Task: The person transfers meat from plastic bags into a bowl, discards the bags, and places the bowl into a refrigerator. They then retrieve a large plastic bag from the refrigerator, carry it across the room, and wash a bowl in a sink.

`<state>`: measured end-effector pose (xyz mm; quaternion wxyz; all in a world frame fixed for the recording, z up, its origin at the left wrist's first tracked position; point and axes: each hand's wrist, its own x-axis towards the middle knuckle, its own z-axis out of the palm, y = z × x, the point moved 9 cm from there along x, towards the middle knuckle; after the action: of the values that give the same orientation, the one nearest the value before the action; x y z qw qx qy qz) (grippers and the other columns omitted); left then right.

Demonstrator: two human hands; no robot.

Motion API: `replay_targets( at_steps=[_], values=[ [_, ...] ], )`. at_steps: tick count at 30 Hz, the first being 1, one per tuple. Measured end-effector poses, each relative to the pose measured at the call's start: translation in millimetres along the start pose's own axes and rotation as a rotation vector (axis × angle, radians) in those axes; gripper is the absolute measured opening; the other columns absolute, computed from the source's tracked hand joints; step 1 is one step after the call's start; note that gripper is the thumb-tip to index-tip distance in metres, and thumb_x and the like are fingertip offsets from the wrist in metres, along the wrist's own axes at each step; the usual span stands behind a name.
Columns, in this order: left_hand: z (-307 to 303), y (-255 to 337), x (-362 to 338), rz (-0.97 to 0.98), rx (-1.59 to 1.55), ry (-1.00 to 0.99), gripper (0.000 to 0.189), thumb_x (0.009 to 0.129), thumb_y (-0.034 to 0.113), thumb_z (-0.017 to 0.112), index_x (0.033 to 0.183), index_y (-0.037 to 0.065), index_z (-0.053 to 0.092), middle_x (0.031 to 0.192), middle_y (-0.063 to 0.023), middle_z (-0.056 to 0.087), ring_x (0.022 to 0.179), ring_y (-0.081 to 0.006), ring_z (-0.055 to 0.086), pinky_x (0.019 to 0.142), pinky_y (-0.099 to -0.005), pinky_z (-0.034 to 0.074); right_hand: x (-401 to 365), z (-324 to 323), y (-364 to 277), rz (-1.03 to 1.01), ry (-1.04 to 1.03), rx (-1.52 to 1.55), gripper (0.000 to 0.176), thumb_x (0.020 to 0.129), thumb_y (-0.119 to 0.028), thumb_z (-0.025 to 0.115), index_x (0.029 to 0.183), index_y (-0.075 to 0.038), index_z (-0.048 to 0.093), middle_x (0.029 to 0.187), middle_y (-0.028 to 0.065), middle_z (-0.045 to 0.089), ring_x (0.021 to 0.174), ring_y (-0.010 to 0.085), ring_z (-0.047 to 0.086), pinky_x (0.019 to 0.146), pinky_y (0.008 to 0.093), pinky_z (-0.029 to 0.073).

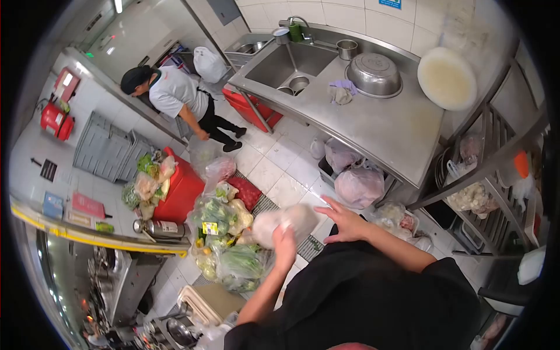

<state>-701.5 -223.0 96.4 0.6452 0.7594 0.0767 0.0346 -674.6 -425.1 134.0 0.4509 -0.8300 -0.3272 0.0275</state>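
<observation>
A whitish, filled plastic bag [291, 223] hangs in front of me, its contents too blurred to tell. My left hand [284, 244] grips it at its lower edge, fingers closed on the plastic. My right hand [345, 223] is just right of the bag, with its fingers spread and nothing held. Bags of green vegetables [240, 262] lie on the floor below and left of my left hand. Behind them are a red mesh sack [245, 193] and a clear bag with pinkish contents [220, 168].
A steel sink counter [396, 125] spans the upper right, with bags [359, 186] beneath it. A slatted rack [490, 204] stands at right. At left are a red bin [178, 189] topped with vegetables and a metal cylinder [160, 228]. Another person [181, 96] stands at upper left.
</observation>
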Motion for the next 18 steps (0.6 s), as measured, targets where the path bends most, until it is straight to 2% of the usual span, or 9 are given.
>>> replay_targets(
  at_steps=[1, 3, 6, 10, 11, 12, 13, 15, 18],
  values=[
    [29.1, 29.2, 33.9, 0.073, 0.139, -0.13, 0.022, 0.094, 0.013, 0.051, 0.105, -0.001, 0.064, 0.094, -0.0064, 0.067, 0.081, -0.019, 0.061, 0.072, -0.0344, 0.049, 21.8, 2.7, 9.7, 0.013, 0.005, 0.005, 0.055, 0.079, -0.024, 0.076, 0.128, -0.009, 0.058, 0.141, 0.0224, 0.044, 0.128, 0.04, 0.046, 0.103, 0.0496, 0.042],
    [101.8, 87.6, 82.8, 0.245, 0.146, -0.37, 0.022, 0.09, 0.012, 0.05, 0.103, -0.001, 0.064, 0.088, -0.0192, 0.067, 0.083, -0.031, 0.065, 0.074, -0.0428, 0.05, 56.6, -29.4, 54.1, 0.095, 0.424, -0.095, 0.059, 0.077, -0.027, 0.078, 0.13, -0.01, 0.058, 0.143, 0.0232, 0.041, 0.131, 0.0417, 0.04, 0.105, 0.0542, 0.038],
    [197.3, 152.9, 142.2, 0.509, 0.268, -0.641, 0.013, 0.085, 0.008, 0.052, 0.092, 0.001, 0.061, 0.084, -0.0203, 0.064, 0.086, -0.0413, 0.061, 0.082, -0.0468, 0.045, 61.5, -85.3, 161.5, 0.314, 0.896, 0.011, 0.049, 0.079, -0.028, 0.075, 0.123, -0.009, 0.062, 0.138, 0.0169, 0.049, 0.13, 0.0403, 0.04, 0.106, 0.0548, 0.035],
    [286.1, 160.9, 232.0, 0.65, 0.268, -0.905, 0.018, 0.079, 0.004, 0.057, 0.096, 0.001, 0.057, 0.091, -0.021, 0.06, 0.093, -0.0445, 0.056, 0.087, -0.0479, 0.042, 71.7, -186.2, 224.0, 0.39, 1.121, 0.127, 0.029, 0.082, -0.024, 0.068, 0.107, -0.008, 0.068, 0.124, 0.0097, 0.061, 0.123, 0.0399, 0.048, 0.106, 0.0477, 0.037],
    [303.1, 159.9, 247.4, 0.722, 0.292, -0.996, 0.023, 0.077, 0.002, 0.058, 0.099, 0.0, 0.055, 0.094, -0.0211, 0.059, 0.095, -0.0444, 0.055, 0.088, -0.0483, 0.041, 74.8, -205.4, 243.7, 0.457, 1.043, -0.185, 0.027, 0.08, -0.021, 0.069, 0.104, -0.008, 0.068, 0.123, 0.0108, 0.061, 0.121, 0.0391, 0.049, 0.105, 0.0454, 0.038],
    [306.0, 161.3, 267.7, 0.718, 0.296, -1.014, 0.034, 0.074, -0.004, 0.057, 0.107, -0.002, 0.053, 0.108, -0.0236, 0.059, 0.103, -0.0453, 0.055, 0.095, -0.0495, 0.042, 78.1, -221.2, 264.5, 0.516, 0.944, -0.494, 0.025, 0.078, -0.018, 0.07, 0.101, -0.007, 0.068, 0.123, 0.0118, 0.062, 0.119, 0.0383, 0.051, 0.105, 0.043, 0.039],
    [306.8, 156.9, 294.0, 0.722, 0.289, -1.03, 0.034, 0.074, -0.004, 0.057, 0.107, -0.002, 0.053, 0.108, -0.0236, 0.059, 0.103, -0.0453, 0.055, 0.095, -0.0495, 0.042, 69.5, -231.7, 300.2, 0.529, 0.953, -0.502, 0.025, 0.078, -0.018, 0.07, 0.101, -0.007, 0.068, 0.123, 0.0118, 0.062, 0.119, 0.0383, 0.051, 0.105, 0.043, 0.039],
    [297.1, 143.0, 340.7, 0.87, 0.277, -1.085, 0.043, 0.072, -0.008, 0.058, 0.114, -0.002, 0.054, 0.121, -0.0244, 0.058, 0.115, -0.0439, 0.054, 0.102, -0.0482, 0.041, 31.4, -239.9, 384.6, 0.69, 1.083, -0.156, 0.031, 0.073, -0.006, 0.067, 0.104, -0.006, 0.065, 0.122, 0.0123, 0.062, 0.125, 0.0349, 0.05, 0.107, 0.0404, 0.038],
    [259.8, 112.9, 457.1, 0.691, 0.434, -0.956, 0.052, 0.071, -0.008, 0.059, 0.122, -0.001, 0.054, 0.127, -0.0226, 0.058, 0.118, -0.0412, 0.054, 0.101, -0.0457, 0.045, 17.5, -279.6, 398.3, 0.873, 1.066, -0.156, 0.049, 0.07, 0.005, 0.061, 0.118, -0.005, 0.06, 0.124, 0.0131, 0.06, 0.128, 0.0302, 0.051, 0.109, 0.0379, 0.036]
  ],
)
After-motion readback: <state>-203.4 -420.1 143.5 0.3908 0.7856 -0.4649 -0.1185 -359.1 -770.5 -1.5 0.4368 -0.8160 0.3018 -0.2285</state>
